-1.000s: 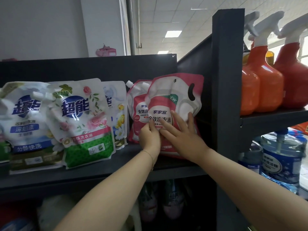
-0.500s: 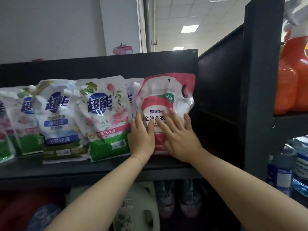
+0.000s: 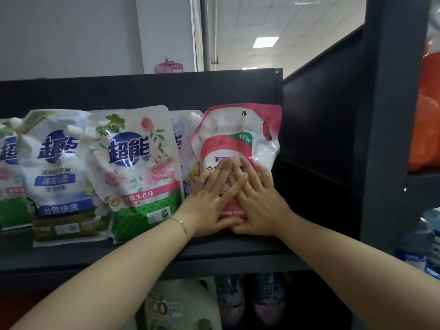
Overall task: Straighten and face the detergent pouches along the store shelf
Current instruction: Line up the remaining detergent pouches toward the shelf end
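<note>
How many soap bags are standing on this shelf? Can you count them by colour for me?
Pink pouch: 1
White pouches with green bottoms: 2
White pouch with blue band: 1
White pouch with yellow flowers, mostly hidden: 1
Total: 5

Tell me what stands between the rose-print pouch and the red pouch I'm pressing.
Head view: one more white pouch, mostly hidden, stands between the rose-print pouch and the red pouch; only a strip shows.
</note>
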### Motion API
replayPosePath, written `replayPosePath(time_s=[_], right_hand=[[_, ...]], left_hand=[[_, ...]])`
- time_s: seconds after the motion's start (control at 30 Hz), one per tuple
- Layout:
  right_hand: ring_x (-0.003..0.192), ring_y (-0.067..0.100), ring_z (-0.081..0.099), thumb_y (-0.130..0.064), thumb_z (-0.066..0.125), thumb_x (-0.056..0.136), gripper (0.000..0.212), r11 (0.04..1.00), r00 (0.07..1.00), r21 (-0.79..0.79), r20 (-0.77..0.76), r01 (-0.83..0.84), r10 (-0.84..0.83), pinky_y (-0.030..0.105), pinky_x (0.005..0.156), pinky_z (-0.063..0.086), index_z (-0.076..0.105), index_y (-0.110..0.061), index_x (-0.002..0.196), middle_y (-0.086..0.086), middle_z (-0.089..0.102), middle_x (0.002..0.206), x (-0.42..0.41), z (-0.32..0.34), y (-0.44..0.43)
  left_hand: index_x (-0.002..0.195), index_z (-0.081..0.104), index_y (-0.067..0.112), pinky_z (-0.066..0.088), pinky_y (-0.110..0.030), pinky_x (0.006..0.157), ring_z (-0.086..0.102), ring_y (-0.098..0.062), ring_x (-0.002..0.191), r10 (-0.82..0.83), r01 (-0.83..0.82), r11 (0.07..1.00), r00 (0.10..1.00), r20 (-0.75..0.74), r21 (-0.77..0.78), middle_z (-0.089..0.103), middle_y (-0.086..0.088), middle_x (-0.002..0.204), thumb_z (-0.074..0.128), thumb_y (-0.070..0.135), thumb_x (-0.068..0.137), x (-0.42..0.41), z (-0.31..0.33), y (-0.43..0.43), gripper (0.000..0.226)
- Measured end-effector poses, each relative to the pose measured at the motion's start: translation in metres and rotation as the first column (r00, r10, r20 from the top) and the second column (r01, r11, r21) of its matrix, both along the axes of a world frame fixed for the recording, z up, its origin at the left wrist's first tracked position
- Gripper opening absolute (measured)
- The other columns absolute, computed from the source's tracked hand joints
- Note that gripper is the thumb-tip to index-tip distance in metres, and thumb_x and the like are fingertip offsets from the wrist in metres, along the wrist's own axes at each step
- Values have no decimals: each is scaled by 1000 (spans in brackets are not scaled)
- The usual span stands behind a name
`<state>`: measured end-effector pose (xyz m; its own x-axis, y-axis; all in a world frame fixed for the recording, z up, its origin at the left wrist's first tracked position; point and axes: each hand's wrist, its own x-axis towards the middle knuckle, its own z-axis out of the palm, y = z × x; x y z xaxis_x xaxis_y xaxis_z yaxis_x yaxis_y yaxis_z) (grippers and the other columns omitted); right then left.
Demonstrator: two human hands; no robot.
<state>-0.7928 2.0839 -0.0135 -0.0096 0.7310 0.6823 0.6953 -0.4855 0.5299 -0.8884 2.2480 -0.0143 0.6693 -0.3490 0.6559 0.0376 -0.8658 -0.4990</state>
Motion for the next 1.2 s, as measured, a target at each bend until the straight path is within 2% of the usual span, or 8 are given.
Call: replayPosePath(time_s=[0.17, 0.3, 0.5, 0.77, 0.9, 1.03, 1.1, 1.2], right_hand=[[145, 46, 4, -75, 45, 71, 112, 1000, 1000, 17, 14, -8, 8, 59, 116, 8, 4, -11, 152, 22, 11, 158, 18, 0, 6], [145, 45, 4, -75, 44, 69, 113, 999, 1000, 29, -8, 23, -23, 62, 113, 16, 12, -6, 152, 22, 11, 158, 34, 0, 16], [144, 45, 10, -75, 43, 72, 110, 999, 998, 44, 57, -13, 10, 59, 115, 12, 12, -5, 151, 23, 20, 156, 51, 0, 28], [145, 43, 10, -71, 39, 72, 106, 999, 999, 2, -4, 32, -32, 61, 113, 15, 18, -4, 151, 20, 13, 158, 52, 1, 34], [145, 42, 10, -72, 29, 69, 108, 992, 989, -66, -88, 112, -117, 61, 113, 16, 13, -5, 151, 21, 16, 157, 33, 5, 30], [145, 45, 9, -78, 26, 69, 111, 969, 972, -153, -104, 193, -210, 61, 113, 10, 19, -4, 152, 23, 17, 157, 15, 9, 18], [143, 46, 17, -75, 28, 72, 107, 973, 973, -152, -124, 176, -195, 62, 111, 13, 26, -2, 150, 25, 23, 155, 7, 12, 12], [134, 43, 40, -61, 38, 80, 83, 996, 992, -84, -127, 10, -20, 61, 105, 31, 48, -4, 140, 24, 44, 145, -7, 14, 11]], left_hand=[[154, 1, 24, -5, -43, 118, -2, -32, 148, 8, -10, 999, 997, 72, 32, -11, -19, 159, 28, 71, 89, 26, -1, 8, 85], [153, -6, 27, 2, -45, 118, -3, -31, 149, -22, 20, 999, 995, 97, 28, -20, -14, 158, 25, 71, 90, 45, -1, 15, 83], [153, -5, 29, 5, -46, 118, -4, -29, 149, -47, 46, 999, 990, 131, 14, -20, -11, 159, 27, 68, 90, 60, -4, 26, 81], [152, 12, 26, 7, -48, 117, 0, -26, 148, 40, -41, 999, 995, 97, 11, 3, -15, 159, 26, 63, 93, 60, -2, 25, 72], [152, 5, 24, 10, -48, 115, 4, -26, 147, 154, -154, 987, 988, 0, -42, 2, -17, 160, 22, 62, 90, 45, 3, 8, 75], [149, -22, 27, -5, -40, 118, -18, -24, 147, 192, -205, 977, 967, -168, -65, -20, -13, 158, 27, 59, 93, 14, 9, -6, 81], [149, -19, 25, 4, -39, 118, -6, -25, 149, 146, -165, 984, 966, -212, -73, -11, -13, 161, 42, 49, 92, -6, 15, -11, 87], [152, 22, 14, 39, -39, 105, 42, -26, 134, 33, -38, 999, 992, -123, -39, 36, -14, 151, 42, 39, 82, -36, 23, -8, 77]])
